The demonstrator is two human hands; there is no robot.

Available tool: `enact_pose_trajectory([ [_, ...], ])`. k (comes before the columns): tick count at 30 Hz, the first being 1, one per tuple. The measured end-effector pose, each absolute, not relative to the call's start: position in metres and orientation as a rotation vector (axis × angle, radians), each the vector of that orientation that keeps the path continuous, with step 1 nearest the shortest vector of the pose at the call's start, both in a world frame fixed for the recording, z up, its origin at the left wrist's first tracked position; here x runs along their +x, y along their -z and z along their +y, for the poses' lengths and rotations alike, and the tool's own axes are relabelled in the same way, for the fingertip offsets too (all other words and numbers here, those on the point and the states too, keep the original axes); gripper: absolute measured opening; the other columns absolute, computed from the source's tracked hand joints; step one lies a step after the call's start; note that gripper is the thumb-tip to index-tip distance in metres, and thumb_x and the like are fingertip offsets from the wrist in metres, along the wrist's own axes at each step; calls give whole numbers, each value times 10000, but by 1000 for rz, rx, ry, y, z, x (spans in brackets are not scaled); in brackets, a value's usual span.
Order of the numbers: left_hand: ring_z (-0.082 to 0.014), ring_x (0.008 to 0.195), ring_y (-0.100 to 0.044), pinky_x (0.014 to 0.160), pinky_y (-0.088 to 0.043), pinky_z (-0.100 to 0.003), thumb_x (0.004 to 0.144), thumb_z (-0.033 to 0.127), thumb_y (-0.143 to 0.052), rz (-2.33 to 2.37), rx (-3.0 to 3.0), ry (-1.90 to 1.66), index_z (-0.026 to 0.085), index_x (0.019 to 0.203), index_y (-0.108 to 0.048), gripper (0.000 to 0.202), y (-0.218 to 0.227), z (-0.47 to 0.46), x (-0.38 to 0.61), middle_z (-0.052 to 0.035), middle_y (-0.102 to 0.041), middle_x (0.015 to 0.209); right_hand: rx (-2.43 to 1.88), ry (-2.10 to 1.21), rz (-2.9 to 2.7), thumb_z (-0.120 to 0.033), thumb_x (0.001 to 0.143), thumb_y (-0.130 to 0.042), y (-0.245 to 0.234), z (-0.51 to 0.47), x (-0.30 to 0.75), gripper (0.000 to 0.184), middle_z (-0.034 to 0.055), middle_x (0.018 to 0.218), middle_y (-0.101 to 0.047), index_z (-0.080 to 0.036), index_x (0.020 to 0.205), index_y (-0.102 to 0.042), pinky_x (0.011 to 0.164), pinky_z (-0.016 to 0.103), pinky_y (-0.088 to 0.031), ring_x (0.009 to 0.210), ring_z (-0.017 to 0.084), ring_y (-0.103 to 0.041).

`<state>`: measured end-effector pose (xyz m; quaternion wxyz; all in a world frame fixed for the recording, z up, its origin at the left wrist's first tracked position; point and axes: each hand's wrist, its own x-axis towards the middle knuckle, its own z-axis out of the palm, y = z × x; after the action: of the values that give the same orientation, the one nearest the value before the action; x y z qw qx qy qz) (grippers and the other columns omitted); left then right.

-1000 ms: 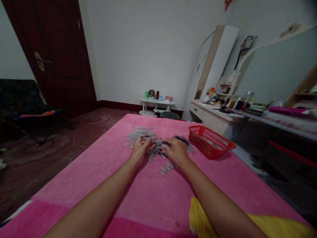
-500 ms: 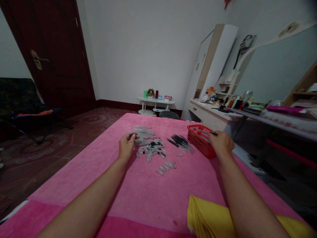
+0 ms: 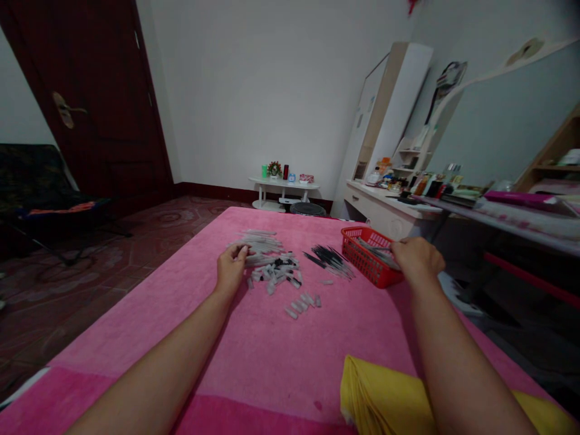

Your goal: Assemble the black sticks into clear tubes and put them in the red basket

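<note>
The left hand (image 3: 230, 270) rests on the pink tabletop (image 3: 254, 356), its grip curled onto the near end of the clear tubes (image 3: 259, 244), whether clamped or merely touching I cannot tell; the right hand (image 3: 417, 258) sits over the near corner of the red basket (image 3: 365, 260), its grip closed, though what it holds is hidden; between the hands lie a heap of small caps (image 3: 277, 275), a few loose caps (image 3: 302, 303) nearer, and a fan of black refills (image 3: 330, 258) just beside the basket; a yellow cloth (image 3: 385, 402) lies at the near edge.
</note>
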<state>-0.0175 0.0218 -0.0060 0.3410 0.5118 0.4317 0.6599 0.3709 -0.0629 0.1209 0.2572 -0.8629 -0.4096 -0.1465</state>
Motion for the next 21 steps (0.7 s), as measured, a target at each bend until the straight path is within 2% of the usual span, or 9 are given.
enact_pose_trajectory([
  [3,-189,700,-658,613,-505,-275,731,460,-640,1129,1328,-1717,148,873,-676,345,5,20,-18,-74,-690,773,-2469,229,-1027,-316,743,-499,-129,-66,364,350,221,963,-673,-175,930,-759,641,371,-402,912,317,-630],
  [7,-187,699,-658,601,-502,-267,733,458,-636,1137,1317,-1719,155,878,-677,339,6,21,-18,-72,-695,781,-2494,153,-1017,-339,749,-508,-130,-66,363,380,235,1012,-660,-149,976,-746,667,386,-411,940,339,-621],
  [13,-192,706,-658,619,-499,-276,752,449,-613,1166,1362,-1726,154,880,-674,327,9,24,-19,-73,-695,779,-2353,377,-998,-392,807,-490,-114,-61,370,392,214,967,-663,-172,1025,-730,719,416,-435,906,335,-615],
  [16,-193,716,-657,631,-490,-272,772,411,-593,1217,1448,-1738,166,854,-680,272,6,22,-19,-67,-697,769,-2255,524,-1148,-407,822,-507,-105,-56,366,412,201,1024,-654,-173,1105,-693,780,452,-421,971,348,-583],
  [18,-195,731,-656,650,-485,-274,784,379,-577,1255,1535,-1742,179,831,-685,232,3,19,-18,-58,-697,757,-2121,591,-1251,-370,820,-530,-103,-52,356,394,191,1053,-649,-158,1115,-683,808,434,-417,993,328,-570],
  [21,-203,755,-654,694,-482,-288,789,331,-565,1270,1668,-1722,192,811,-692,190,0,15,-15,-50,-699,745,-1826,507,-1437,-256,823,-521,-102,-45,333,322,160,1031,-668,-124,1059,-695,817,337,-430,938,239,-596],
])
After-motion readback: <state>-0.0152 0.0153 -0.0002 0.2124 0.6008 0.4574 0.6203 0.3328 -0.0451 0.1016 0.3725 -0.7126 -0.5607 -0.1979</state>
